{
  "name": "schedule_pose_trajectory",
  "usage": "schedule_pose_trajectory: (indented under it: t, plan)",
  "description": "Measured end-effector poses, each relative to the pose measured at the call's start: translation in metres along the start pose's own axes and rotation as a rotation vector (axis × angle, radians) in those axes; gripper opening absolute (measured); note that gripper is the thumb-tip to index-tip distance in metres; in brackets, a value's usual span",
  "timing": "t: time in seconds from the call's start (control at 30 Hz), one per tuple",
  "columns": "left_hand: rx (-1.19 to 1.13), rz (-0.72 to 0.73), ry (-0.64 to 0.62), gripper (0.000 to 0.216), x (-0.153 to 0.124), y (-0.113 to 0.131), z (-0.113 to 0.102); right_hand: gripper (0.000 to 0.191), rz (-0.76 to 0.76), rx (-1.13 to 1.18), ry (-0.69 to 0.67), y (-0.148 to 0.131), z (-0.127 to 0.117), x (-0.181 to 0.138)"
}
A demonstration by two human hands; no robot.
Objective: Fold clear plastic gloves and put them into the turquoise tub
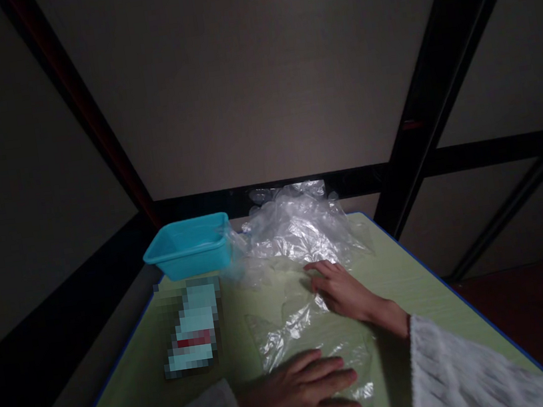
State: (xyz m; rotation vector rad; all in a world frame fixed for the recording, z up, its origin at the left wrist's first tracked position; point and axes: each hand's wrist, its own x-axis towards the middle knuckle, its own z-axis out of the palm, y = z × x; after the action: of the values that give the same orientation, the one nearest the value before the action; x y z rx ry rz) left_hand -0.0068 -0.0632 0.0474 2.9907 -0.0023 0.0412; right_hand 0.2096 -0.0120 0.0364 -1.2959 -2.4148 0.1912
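Note:
A thin, crinkled piece of clear plastic film (293, 322) lies spread on the table in front of me; whether it is a bag or a glove I cannot tell. Flat on its near part rests my left hand (308, 393), palm down with the fingers spread. My right hand (342, 291) is at the film's far right side, fingers bent and a gap showing between thumb and forefinger. Just beyond that hand sits a loose heap of clear plastic pieces (300, 226), shiny and crumpled.
A turquoise plastic basin (196, 261) stands at the table's far left corner, with some clear plastic against its right side. Nearer on the left lies a pixelated, blurred-out object (195, 325). The pale green table (408, 278) has a blue edge and meets a panelled wall (261, 97).

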Motion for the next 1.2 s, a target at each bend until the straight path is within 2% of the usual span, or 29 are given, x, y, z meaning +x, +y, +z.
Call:
schedule_pose_trajectory:
  t: [0.27, 0.43, 0.63, 0.77, 0.87, 0.9, 0.97, 1.07, 1.2]
  plan:
    - [0.021, 0.007, 0.07, 0.033, 0.0, 0.001, -0.001, 0.02, 0.033, 0.107, 0.103, 0.012, -0.015, 0.0]
    - [0.071, 0.01, 0.104, 0.03, -0.001, 0.001, 0.004, 0.014, 0.105, 0.181, 0.212, 0.017, -0.015, -0.001]
    - [0.152, 0.023, 0.091, 0.03, 0.0, 0.002, 0.008, 0.026, 0.219, 0.187, 0.349, 0.027, -0.01, -0.004]
    - [0.152, 0.025, 0.106, 0.03, 0.001, 0.002, 0.007, 0.02, 0.169, 0.189, 0.355, 0.021, -0.014, -0.006]
    - [0.156, 0.035, 0.124, 0.029, 0.001, 0.001, 0.006, 0.017, 0.002, 0.231, 0.205, 0.003, -0.016, -0.007]
    - [0.165, 0.041, 0.131, 0.029, 0.002, 0.001, 0.006, 0.022, -0.103, 0.252, 0.069, -0.004, -0.016, -0.007]
    - [0.192, 0.065, 0.145, 0.029, 0.002, 0.0, 0.008, 0.03, -0.202, 0.254, -0.126, -0.016, -0.013, -0.007]
    - [0.234, 0.117, 0.174, 0.03, 0.002, -0.004, 0.016, 0.045, -0.243, 0.213, -0.324, -0.026, -0.006, -0.007]
    - [0.195, 0.115, 0.205, 0.032, 0.001, -0.005, 0.023, 0.056, -0.213, 0.149, -0.392, -0.025, -0.001, -0.008]
